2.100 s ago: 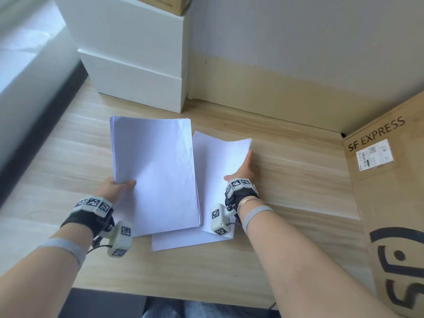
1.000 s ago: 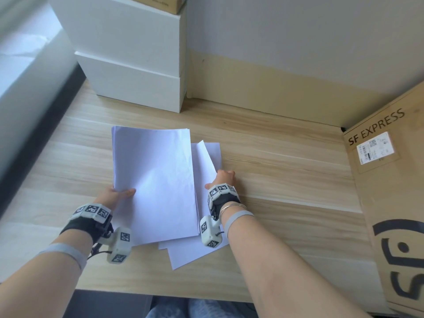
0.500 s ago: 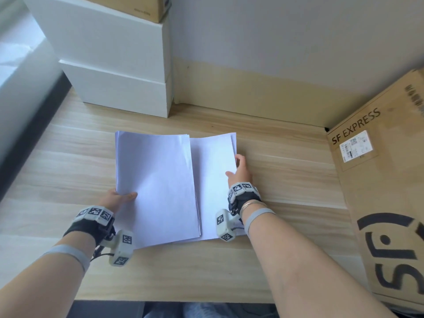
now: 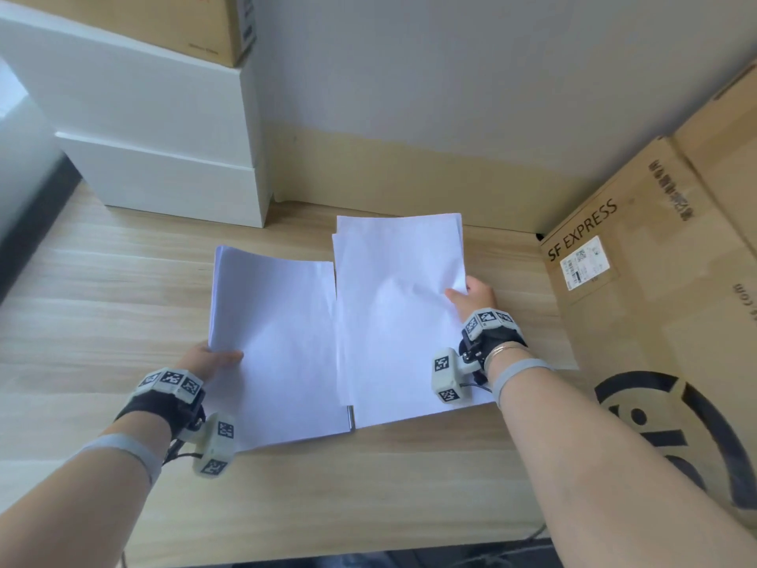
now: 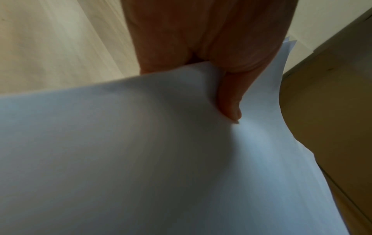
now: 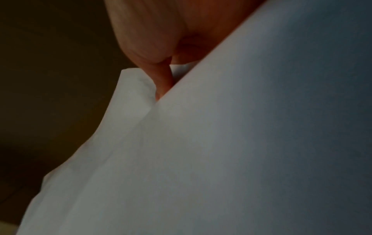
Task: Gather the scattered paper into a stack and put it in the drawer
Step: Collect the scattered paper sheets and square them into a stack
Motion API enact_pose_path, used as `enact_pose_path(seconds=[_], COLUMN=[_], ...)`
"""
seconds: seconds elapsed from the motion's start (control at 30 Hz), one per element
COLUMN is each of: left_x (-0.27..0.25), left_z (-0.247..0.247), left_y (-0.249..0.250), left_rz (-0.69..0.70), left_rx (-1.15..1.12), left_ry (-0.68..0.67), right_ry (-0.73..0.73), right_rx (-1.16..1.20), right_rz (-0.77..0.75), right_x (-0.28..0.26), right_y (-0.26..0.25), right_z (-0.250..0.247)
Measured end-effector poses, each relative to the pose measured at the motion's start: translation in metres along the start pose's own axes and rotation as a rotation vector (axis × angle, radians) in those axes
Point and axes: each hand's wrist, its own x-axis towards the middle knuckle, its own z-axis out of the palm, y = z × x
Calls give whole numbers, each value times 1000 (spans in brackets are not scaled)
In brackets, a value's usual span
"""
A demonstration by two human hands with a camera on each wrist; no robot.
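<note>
Both hands pinching paper – left hand (image 4: 209,356) on left stack (image 4: 278,346), right hand (image 4: 475,297) on right sheets (image 4: 393,313)

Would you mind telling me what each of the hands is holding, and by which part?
The left hand grips the left paper stack at its left edge; the right hand pinches the right sheets at their right edge.

Smooth matt white paper sheets (image 4: 393,313), pale wood-grain desk (image 4: 102,280), brown matt cardboard box (image 4: 655,301), glossy white drawer unit (image 4: 164,129)
</note>
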Motion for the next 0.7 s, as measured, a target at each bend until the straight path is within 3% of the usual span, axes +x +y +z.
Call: enact_pose_path(seconds=[0.13,0.27,0.47,0.6,0.7], left_x=[26,-18,-25,-28,-36], left_z=[13,34,56,66,68], left_y=[-7,24,35,44,56], left_rz=[12,27,65,52,95], left_rx=[31,45,35,57,28], left_ry=[-34,-101,-165,-174,-244], right_ry=[-124,-194,-267,-246,-158], right_rx=[17,7,41,121,202], right_rz=[47,113,178,194,97], right_x=[-6,-6,-12,-14,-15], right_y=[0,10,15,19,13], right_z=[30,68,88,92,84])
